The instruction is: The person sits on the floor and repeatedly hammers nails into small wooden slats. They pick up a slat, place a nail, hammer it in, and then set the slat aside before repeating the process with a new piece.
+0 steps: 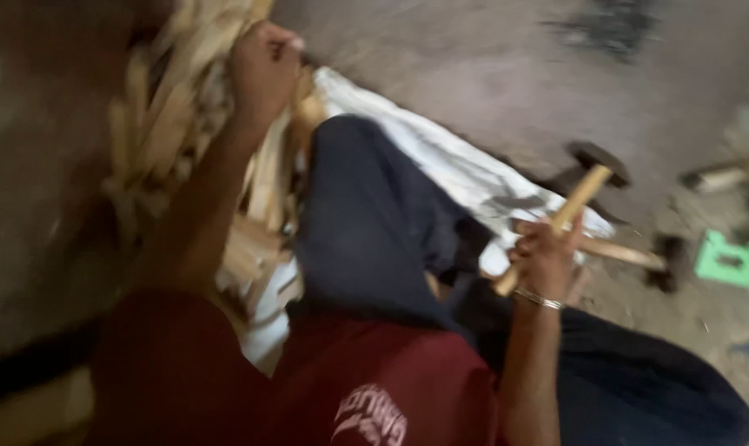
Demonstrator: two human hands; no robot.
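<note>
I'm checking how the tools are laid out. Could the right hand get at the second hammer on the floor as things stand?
Probably not freely: the right hand is shut on a hammer. The second hammer lies close beside it, nothing between.

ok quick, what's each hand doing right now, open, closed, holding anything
Left hand: closed, gripping into the pile of split wood strips.
Right hand: closed around the wooden handle of a hammer.
</note>
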